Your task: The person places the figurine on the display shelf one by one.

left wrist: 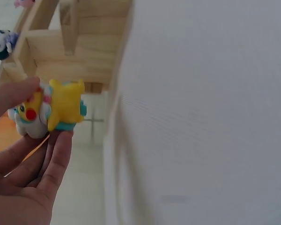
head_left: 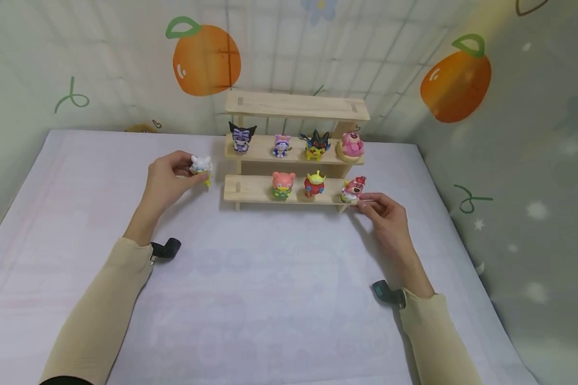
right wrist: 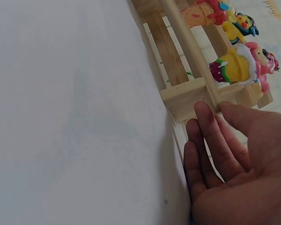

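Note:
My left hand (head_left: 165,181) holds a small figurine (head_left: 200,164) between thumb and fingers, left of a tiered wooden display shelf (head_left: 252,191). In the left wrist view the figurine (left wrist: 65,105) has a yellow body, a red nose and a white hood. At the other side, my right hand (head_left: 389,222) pinches the right end of the lowest tier. The right wrist view has the thumb on its edge and a fingertip just below. Right above that grip stands a pink bear figurine (right wrist: 239,65) with a yellow body and a dark red base.
A pink figurine (head_left: 282,185) and a red one with a yellow-green head (head_left: 314,184) share the bottom tier. The middle tier bears several more, among them a black-eared purple one (head_left: 242,138). A white cloth (head_left: 270,299) covers the table; a printed curtain (head_left: 125,64) hangs behind.

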{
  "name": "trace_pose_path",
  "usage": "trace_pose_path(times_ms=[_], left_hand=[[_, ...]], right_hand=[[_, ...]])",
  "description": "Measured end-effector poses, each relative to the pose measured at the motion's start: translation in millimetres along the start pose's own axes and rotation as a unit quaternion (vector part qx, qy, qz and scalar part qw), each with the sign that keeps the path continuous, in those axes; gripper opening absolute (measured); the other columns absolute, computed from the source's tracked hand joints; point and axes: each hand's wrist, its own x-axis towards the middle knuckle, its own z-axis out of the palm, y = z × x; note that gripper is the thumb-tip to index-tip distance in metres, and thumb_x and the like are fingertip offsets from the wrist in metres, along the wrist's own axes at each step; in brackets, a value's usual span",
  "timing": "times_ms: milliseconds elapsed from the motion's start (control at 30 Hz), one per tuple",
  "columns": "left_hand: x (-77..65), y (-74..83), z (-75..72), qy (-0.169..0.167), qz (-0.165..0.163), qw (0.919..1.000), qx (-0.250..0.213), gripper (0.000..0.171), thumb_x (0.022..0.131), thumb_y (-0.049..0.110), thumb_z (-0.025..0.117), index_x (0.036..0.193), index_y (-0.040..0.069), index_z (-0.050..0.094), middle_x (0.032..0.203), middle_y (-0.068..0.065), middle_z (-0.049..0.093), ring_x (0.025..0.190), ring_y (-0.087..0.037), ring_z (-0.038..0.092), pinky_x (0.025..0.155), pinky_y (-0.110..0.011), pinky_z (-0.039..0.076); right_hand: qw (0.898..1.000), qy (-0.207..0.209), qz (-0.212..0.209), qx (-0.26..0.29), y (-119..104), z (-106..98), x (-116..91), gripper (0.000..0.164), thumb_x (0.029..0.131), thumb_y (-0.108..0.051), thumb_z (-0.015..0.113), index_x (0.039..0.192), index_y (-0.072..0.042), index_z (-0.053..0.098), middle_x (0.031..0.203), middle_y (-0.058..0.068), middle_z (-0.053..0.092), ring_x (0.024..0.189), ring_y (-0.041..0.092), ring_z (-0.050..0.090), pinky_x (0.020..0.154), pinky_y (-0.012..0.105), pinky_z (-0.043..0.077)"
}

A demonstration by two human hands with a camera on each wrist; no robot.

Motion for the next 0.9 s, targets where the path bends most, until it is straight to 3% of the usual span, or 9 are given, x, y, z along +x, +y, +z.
trace_pose_path(times_ms=[200, 400, 633, 900], left_hand=[[-5.9, 17.5, 2.5, -0.014, 0.015, 0.9998, -0.001, 0.037, 0.084, 0.026, 0.091, 0.112, 0.009, 0.074, 0.101, -0.009, 0.075, 0.082, -0.015, 0.069, 0.071, -0.015, 0.054], [-12.5, 32.8, 10.3, -0.031, 0.033, 0.9990, -0.006, 0.036, 0.083, 0.024, 0.092, 0.109, 0.008, 0.074, 0.099, -0.010, 0.075, 0.081, -0.015, 0.069, 0.071, -0.015, 0.054], [-15.4, 37.8, 24.0, -0.042, 0.045, 0.9976, -0.029, 0.036, 0.081, 0.020, 0.093, 0.108, 0.008, 0.073, 0.100, -0.009, 0.074, 0.083, -0.017, 0.068, 0.076, -0.019, 0.056], [-17.7, 39.4, 29.1, -0.042, 0.058, 0.9969, -0.033, 0.040, 0.079, 0.021, 0.095, 0.111, 0.010, 0.072, 0.102, -0.007, 0.075, 0.083, -0.018, 0.069, 0.075, -0.017, 0.056]], right_hand=[[1.000, 0.001, -0.009, 0.011, 2, -1, 0, 0.041, 0.104, -0.037, 0.068, 0.134, -0.010, 0.065, 0.109, -0.006, 0.076, 0.104, 0.008, 0.063, 0.088, 0.021, 0.038], [1.000, -0.004, -0.015, 0.015, 3, -1, 1, 0.044, 0.104, -0.036, 0.068, 0.136, -0.006, 0.064, 0.109, -0.006, 0.076, 0.104, 0.009, 0.063, 0.087, 0.022, 0.038], [1.000, -0.006, -0.012, 0.025, 1, 0, 1, 0.044, 0.104, -0.035, 0.068, 0.137, -0.006, 0.063, 0.110, -0.007, 0.076, 0.108, 0.013, 0.064, 0.088, 0.021, 0.037], [1.000, 0.004, -0.007, 0.026, 1, 0, 2, 0.044, 0.103, -0.033, 0.069, 0.136, -0.004, 0.063, 0.109, -0.004, 0.077, 0.104, 0.009, 0.065, 0.088, 0.020, 0.038]])
